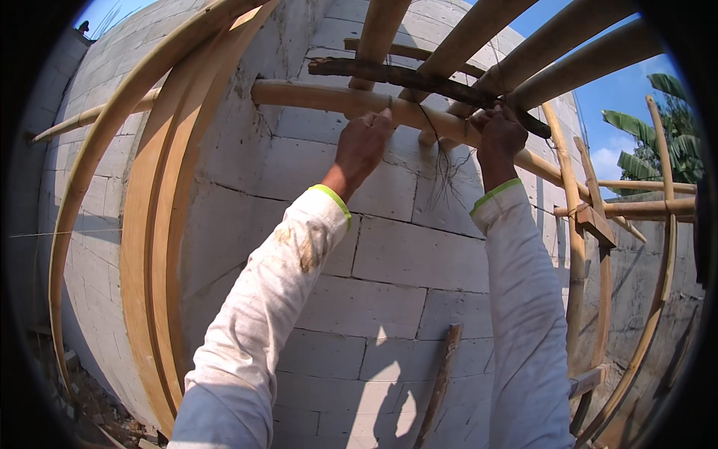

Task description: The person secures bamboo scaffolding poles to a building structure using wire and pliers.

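Note:
Both arms, in dirty white sleeves with lime-green cuffs, reach up to a horizontal bamboo pole (321, 97) in front of the block wall. My left hand (363, 146) is closed just under this pole, fingertips at its surface; whatever it grips is too small to make out. Farther right, my right hand (499, 141) is closed where a dark, rough stick (419, 78) passes the pole. Its fingers hide what they hold. Between the hands hangs a loose bunch of thin dark wires (446, 176). Several thick bamboo poles (475, 34) slope overhead, across the dark stick.
A grey block wall (396, 254) stands ahead. At left are tall wooden boards (161, 217) and a curved bamboo strip (71, 202). Upright bamboo (572, 254) and a wooden block (596, 224) stand at right. A stick (440, 385) leans low on the wall; rubble (112, 411) lies lower left.

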A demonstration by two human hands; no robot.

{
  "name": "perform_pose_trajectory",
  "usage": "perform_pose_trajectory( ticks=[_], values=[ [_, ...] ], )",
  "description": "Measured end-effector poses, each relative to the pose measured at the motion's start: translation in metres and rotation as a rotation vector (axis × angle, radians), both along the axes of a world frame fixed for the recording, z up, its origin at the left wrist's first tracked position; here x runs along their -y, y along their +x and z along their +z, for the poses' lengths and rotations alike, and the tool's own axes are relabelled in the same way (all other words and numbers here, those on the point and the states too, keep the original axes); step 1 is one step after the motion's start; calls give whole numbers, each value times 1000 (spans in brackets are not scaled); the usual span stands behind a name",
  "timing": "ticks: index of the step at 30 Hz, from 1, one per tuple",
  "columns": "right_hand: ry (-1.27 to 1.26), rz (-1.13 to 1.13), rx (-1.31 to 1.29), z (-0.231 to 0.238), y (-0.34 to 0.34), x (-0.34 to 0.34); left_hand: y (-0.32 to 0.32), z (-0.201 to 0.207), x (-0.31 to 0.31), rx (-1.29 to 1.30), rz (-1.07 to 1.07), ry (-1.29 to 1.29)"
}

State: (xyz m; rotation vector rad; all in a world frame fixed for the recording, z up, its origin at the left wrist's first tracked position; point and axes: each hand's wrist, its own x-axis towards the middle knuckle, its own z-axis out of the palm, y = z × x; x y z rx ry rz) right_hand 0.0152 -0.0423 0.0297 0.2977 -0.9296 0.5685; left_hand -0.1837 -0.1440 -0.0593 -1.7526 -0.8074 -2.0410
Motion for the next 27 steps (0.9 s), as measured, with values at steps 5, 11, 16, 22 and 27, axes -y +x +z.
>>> perform_pose_trajectory(
  ticks=[5, 11, 16, 22, 27],
  values=[
    [35, -308, -141, 11, 3, 1, 5, 4, 0, -14, 50, -23],
    [120, -158, -175, -1, -28, 18, 7, -4, 4, -56, 147, -23],
    [101, 260, -125, 7, -24, 5, 8, -9, 23, -107, 161, -24],
    [181, 305, -42, 6, -18, 0, -4, -12, 40, -73, 183, -53],
    [263, 256, 42, 1, -13, 13, -13, -20, 54, -52, 210, -76]
  ],
)
